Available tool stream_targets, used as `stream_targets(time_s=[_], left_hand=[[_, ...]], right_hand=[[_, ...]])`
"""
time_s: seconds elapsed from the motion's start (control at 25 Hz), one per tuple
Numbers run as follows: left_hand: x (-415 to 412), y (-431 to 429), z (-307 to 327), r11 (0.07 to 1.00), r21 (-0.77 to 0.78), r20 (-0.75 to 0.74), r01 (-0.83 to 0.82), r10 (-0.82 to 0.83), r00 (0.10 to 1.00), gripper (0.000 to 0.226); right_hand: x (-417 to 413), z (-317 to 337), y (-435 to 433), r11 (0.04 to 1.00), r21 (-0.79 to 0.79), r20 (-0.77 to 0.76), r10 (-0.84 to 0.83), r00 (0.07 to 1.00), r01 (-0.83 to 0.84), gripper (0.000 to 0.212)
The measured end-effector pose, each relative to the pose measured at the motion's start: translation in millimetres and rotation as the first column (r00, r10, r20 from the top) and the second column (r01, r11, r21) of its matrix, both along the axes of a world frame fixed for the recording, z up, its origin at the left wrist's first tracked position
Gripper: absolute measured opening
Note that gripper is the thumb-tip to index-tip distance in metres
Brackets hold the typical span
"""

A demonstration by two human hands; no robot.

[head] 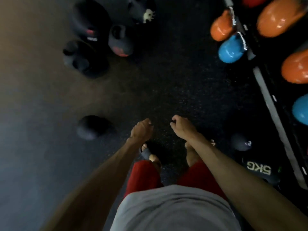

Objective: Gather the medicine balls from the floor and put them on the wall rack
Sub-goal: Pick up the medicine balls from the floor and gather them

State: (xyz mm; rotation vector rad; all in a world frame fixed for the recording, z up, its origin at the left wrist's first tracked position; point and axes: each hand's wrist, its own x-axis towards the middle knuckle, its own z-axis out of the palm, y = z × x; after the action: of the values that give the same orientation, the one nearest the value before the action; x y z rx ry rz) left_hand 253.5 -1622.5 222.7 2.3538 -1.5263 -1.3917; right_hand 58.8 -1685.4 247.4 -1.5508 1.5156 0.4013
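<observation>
I look straight down at a dark rubber floor. A dark medicine ball [93, 127] lies on the floor to the left of my left hand [141, 130]. Another dark ball [240, 142] lies to the right of my right hand [182, 126], and a ball marked 5KG [260, 170] lies below it by the rack. Both hands hang in front of me with loosely curled fingers and hold nothing. The rack [273, 112] runs along the right edge with orange balls [281, 19] and blue balls [230, 50] on it.
Several black kettlebells [120, 41] stand grouped on the floor at the upper left. My feet [150, 155] stand just below my hands. Open floor lies between the kettlebells and the rack. The image is blurred.
</observation>
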Motion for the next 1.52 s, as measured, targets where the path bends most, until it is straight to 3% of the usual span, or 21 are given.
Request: stream_targets(time_s=[0.12,0.36,0.64,0.92,1.24,1.4,1.52], left_hand=[[74.1,55.0,10.9,0.988,-0.012,-0.06,-0.156,0.155,0.986,0.024],[174.2,134.5,17.0,0.937,0.048,0.023,-0.346,0.345,0.938,0.023],[288.0,144.4,24.5,0.901,0.064,0.069,-0.428,0.424,0.903,0.044],[424.8,124.6,13.5,0.951,0.155,0.102,-0.267,0.253,0.962,0.027],[503.7,69.0,-6.1,0.975,0.22,0.121,0.023,-0.051,0.991,0.034],[542.0,44.5,-37.9,0.931,0.199,0.021,0.305,-0.316,0.949,0.032],[573.7,27.9,-63.0,0.828,0.251,-0.03,0.502,-0.511,0.859,0.037]], right_hand=[[74.8,13.4,19.3,0.986,0.0,-0.045,0.164,0.985,-0.164,0.036],[206.8,22.5,52.6,0.896,-0.054,-0.091,0.436,0.895,-0.441,0.033],[338.6,8.9,50.1,0.821,-0.038,-0.029,0.569,0.822,-0.57,0.034],[452.0,-4.7,42.3,0.885,0.055,0.02,0.462,0.887,-0.462,0.036],[502.2,-23.6,63.6,0.986,0.084,-0.03,0.145,0.989,-0.143,0.034],[529.2,-51.9,90.2,0.988,0.123,-0.1,-0.081,0.992,0.094,0.028],[555.1,-72.6,116.9,0.954,0.123,-0.195,-0.248,0.949,0.275,0.025]])
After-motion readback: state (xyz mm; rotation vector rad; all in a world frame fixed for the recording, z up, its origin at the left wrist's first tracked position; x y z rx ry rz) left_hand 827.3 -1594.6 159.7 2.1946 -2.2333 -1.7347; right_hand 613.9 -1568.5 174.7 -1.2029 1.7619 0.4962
